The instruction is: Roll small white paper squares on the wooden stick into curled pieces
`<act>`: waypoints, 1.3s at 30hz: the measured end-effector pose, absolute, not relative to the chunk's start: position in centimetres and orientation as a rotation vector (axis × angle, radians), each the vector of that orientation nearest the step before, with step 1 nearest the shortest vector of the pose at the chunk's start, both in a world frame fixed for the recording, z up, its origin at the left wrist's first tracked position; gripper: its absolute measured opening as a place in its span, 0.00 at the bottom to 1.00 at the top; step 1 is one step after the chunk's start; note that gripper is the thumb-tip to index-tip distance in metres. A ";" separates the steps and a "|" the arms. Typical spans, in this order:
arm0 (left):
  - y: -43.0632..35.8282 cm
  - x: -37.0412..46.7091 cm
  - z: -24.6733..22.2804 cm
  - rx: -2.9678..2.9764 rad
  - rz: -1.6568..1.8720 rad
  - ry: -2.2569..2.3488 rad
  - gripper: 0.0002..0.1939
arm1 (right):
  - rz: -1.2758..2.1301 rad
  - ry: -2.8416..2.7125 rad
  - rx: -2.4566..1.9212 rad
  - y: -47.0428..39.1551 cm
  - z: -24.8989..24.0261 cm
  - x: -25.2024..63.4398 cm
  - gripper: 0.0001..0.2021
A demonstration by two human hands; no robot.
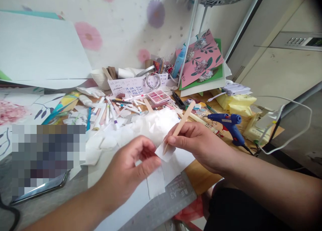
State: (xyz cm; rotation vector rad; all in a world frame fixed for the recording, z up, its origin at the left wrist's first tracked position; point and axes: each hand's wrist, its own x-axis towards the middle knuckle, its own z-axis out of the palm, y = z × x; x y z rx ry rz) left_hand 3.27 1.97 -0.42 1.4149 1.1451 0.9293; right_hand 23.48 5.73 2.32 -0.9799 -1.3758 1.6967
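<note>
My right hand (195, 142) pinches a flat wooden craft stick (184, 118), which slants up and to the right. A small white paper piece (164, 153) lies against the stick's lower end, below my fingers. My left hand (136, 167) is just to the left, fingers loosely curled and thumb stretched towards that paper. A gap shows between its thumb and fingers, and I see nothing held there. Beneath the hands are white paper sheets (130, 204) and a small white strip (157, 182). Crumpled white tissue (161, 122) sits just behind them.
A blue hot glue gun (227, 122) lies to the right, its cable running off the table. Several markers (103, 113) and paper scraps are scattered behind. A phone (50, 187), partly blurred out, rests at left on the grey cutting mat (176, 194). Pink flower artwork (201, 61) leans at the back.
</note>
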 end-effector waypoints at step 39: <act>1.5 3.9 -0.6 0.970 1.353 1.143 0.07 | 1.681 -1.126 -0.777 5.0 1.7 21.9 0.09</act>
